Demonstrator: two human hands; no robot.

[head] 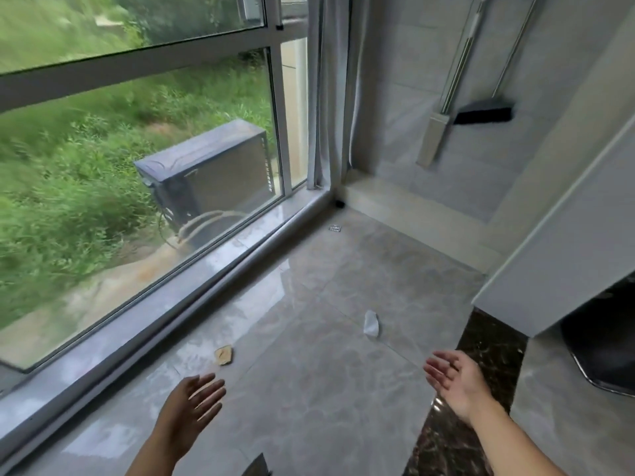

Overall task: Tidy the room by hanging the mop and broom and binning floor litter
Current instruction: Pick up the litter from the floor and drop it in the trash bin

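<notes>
A flat mop and a black-bristled broom hang side by side on the tiled wall at the upper right, clear of the floor. On the glossy floor lie a crumpled white wrapper, a tan piece of litter near the window track, and a small silvery scrap farther off toward the corner. My left hand hovers with fingers spread, just below the tan piece. Palm up and fingers relaxed, my right hand holds nothing, to the right of the wrapper.
A floor-to-ceiling window with a raised sill runs along the left. A grey curtain hangs in the corner. A white cabinet or door panel juts in at right, with a dark round object beneath it.
</notes>
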